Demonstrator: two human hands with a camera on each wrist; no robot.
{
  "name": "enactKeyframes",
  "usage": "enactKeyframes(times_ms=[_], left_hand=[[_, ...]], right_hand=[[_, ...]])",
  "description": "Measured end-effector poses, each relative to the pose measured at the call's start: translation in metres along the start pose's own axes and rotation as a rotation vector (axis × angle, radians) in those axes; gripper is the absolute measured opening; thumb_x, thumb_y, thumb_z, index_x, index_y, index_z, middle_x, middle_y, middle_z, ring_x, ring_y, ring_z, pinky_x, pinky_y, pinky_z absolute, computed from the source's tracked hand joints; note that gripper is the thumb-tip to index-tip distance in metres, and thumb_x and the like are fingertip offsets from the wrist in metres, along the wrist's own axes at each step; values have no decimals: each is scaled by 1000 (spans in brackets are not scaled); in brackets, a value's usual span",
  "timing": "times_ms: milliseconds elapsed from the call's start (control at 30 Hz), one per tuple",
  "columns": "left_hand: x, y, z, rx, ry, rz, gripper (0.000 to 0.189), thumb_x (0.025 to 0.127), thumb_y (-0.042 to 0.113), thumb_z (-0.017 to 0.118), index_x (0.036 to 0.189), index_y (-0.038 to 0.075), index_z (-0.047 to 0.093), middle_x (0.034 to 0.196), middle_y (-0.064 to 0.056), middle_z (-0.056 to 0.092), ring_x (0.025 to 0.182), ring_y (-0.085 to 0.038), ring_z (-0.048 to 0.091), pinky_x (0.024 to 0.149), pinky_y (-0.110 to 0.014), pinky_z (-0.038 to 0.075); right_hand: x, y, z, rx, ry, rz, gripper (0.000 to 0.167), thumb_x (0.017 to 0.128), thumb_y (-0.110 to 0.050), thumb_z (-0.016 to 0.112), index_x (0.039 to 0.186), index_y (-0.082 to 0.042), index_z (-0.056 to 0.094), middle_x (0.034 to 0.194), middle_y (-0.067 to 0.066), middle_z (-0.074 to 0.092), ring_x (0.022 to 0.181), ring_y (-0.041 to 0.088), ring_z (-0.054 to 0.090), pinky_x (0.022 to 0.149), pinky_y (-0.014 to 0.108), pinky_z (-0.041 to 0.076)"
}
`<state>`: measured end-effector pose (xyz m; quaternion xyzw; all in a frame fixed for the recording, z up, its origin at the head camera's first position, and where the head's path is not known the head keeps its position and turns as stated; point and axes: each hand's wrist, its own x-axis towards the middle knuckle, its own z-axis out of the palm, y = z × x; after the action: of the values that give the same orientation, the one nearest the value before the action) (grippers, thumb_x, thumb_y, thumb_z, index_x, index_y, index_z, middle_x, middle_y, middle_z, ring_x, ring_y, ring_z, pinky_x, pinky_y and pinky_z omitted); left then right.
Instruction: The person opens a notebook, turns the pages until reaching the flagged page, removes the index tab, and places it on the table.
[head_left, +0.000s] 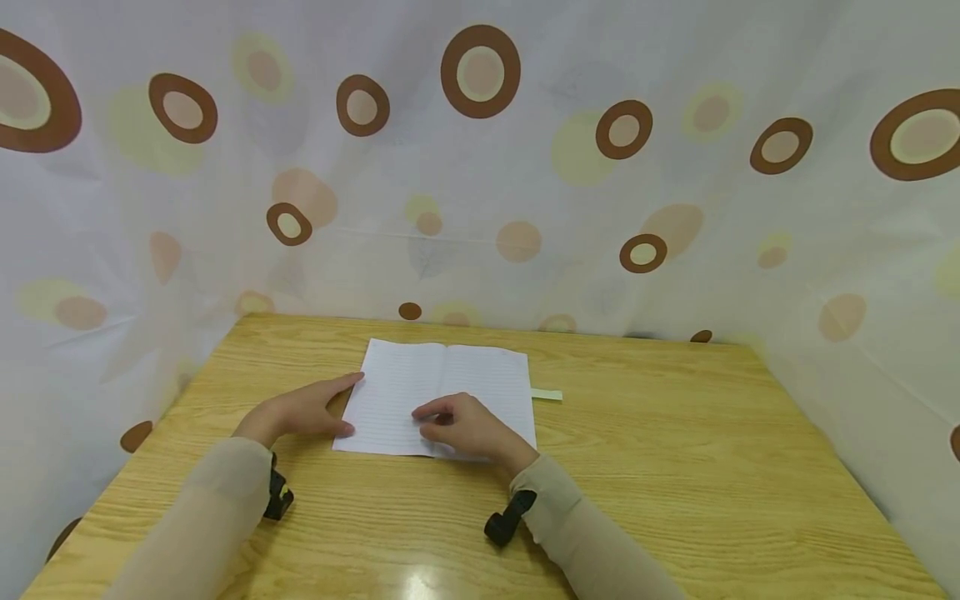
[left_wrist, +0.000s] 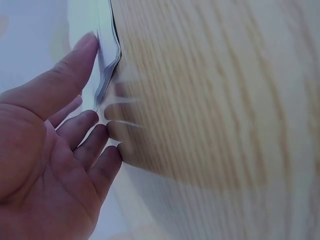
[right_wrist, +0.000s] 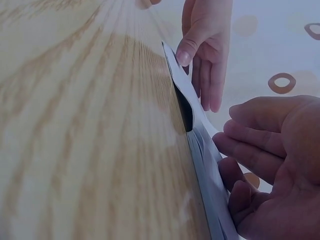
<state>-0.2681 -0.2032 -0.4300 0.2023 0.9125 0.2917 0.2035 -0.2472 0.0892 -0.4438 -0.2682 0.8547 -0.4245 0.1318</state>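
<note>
- Pale backdrop (head_left: 420,179) with brown rings and soft peach and yellow spots stands behind a wood-grained surface (head_left: 675,467), and more of it hangs to both sides.
- On that surface, a little left of the middle and toward the far edge, lies a notebook (head_left: 397,362), spread flat at a two-page opening. From the head view it looks wider across than deep.
- Its fold (head_left: 445,375) runs from the near edge to the far edge, leaning slightly, so the pages turn sideways, from one hand's side to the other's.
- Right hand (head_left: 474,429) is nearer the fold: it reaches over the right page from the near side, its fingertips at the left page just past the fold. Its fingers curl loosely, thumb apart from the forefinger, and seem to grip nothing; some appear to touch the paper.
- Left hand (head_left: 303,411) flanks the left edge, thumb at the near corner and fingers farther up, spread apart and clamped on nothing.
- White pages carry fine ruled lines and no writing that I can make out. In the right wrist view the near edge ripples, with a dark gap beneath one raised part.
- Beyond the right edge pokes a pale green strip (head_left: 552,395); whether it is attached I cannot tell.
</note>
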Motion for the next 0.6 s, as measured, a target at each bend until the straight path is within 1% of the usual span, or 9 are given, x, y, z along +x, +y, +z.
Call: enactKeyframes(times_ms=[233, 500, 600], left_hand=[[0, 2, 0, 51, 0, 25, 90, 87, 21, 78, 156, 1, 23, 158, -27, 19, 144, -46, 18, 114, -60, 18], [2, 2, 4, 71, 6, -31, 87, 86, 18, 78, 156, 6, 27, 160, -21, 20, 145, -43, 19, 115, -58, 18], [3, 2, 5, 85, 8, -44, 88, 86, 18, 78, 156, 6, 27, 160, -21, 21, 145, -43, 20, 114, -58, 19]], right_hand=[[-2, -2, -2, -5, -4, 12, 26, 95, -16, 66, 120, -11, 73, 114, 1, 68, 85, 12, 57, 75, 26, 48], [0, -1, -3, 1, -12, 32, 26, 95, -17, 67, 120, -14, 73, 109, -4, 68, 81, 12, 55, 70, 26, 47], [-1, -1, -4, 0, -16, 42, 26, 95, -18, 67, 120, -16, 73, 111, -5, 68, 81, 12, 55, 68, 26, 47]])
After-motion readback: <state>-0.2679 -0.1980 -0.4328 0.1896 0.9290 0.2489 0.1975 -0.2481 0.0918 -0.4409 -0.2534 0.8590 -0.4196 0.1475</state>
